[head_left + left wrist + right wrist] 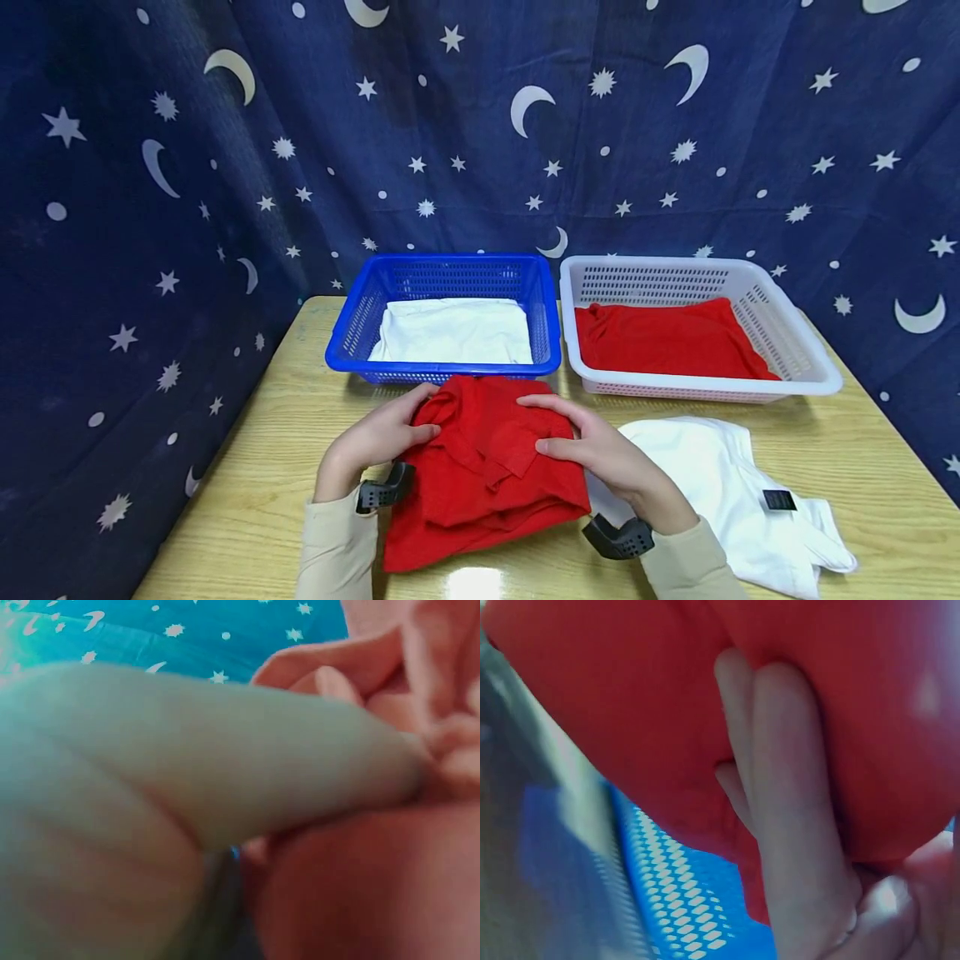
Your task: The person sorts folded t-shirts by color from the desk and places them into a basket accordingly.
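A red shirt point(487, 467), bunched into loose folds, lies between both hands in front of the baskets. My left hand point(382, 433) grips its left side, thumb on top of the cloth and the other fingers partly hidden behind it. On the opposite side my right hand point(600, 442) holds the shirt, with its thumb and forefinger over the folds. In the right wrist view, long fingers point(791, 765) press into the red cloth. The left wrist view has a blurred thumb point(300, 757) against the cloth.
Behind the shirt stands a blue basket point(442, 367) with folded white cloth point(453, 329) inside. A white basket point(705, 385) beside it holds red cloth point(667, 337). A white shirt point(705, 483) with a black label lies on the wooden table point(247, 500) at right. A starry curtain point(480, 125) hangs behind.
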The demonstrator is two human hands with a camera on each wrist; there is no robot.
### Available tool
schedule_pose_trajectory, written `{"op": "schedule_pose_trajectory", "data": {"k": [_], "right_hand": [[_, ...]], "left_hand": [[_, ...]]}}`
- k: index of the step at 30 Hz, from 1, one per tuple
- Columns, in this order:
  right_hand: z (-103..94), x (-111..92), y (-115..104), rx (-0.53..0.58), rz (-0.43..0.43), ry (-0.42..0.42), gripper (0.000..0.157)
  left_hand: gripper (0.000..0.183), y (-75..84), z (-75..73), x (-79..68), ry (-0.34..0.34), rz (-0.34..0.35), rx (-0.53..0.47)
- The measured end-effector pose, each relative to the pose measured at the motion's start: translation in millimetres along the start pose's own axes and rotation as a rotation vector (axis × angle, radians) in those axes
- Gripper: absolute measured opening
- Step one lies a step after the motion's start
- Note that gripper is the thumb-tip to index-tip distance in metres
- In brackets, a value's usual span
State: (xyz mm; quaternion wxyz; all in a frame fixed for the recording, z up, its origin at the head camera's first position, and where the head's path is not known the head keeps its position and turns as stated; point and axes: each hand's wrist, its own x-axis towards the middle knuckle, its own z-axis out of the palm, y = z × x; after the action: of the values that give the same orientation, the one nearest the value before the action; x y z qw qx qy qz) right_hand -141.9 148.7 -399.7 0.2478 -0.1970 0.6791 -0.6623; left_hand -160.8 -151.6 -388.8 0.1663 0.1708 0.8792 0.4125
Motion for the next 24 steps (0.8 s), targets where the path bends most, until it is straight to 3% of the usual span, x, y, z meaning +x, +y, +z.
{"op": "schedule_pose_trajectory", "data": {"k": [5, 11, 16, 24], "right_hand": [[-11.2, -12.1, -13.0, 0.026, -0.018, 0.028, 0.051], [-24.6, -26.8, -25.4, 0.041, -0.063, 0.083, 0.052], [-35.2, -38.0, -33.4, 0.143, -0.085, 0.109, 0.053], [-46.9, -45.8, -37.8, 0.274, -0.166, 0.177, 0.053]], "left_hand": [[0.04, 4.3, 5.2, 6.2, -0.052, 0.058, -0.145], [0.044, 11.7, 15.1, 17.6, -0.058, 0.108, -0.345], [0.043, 18.5, 22.4, 25.1, -0.014, 0.152, -0.495], [0.042, 35.7, 35.9, 45.1, 0.107, 0.165, -0.887]]}}
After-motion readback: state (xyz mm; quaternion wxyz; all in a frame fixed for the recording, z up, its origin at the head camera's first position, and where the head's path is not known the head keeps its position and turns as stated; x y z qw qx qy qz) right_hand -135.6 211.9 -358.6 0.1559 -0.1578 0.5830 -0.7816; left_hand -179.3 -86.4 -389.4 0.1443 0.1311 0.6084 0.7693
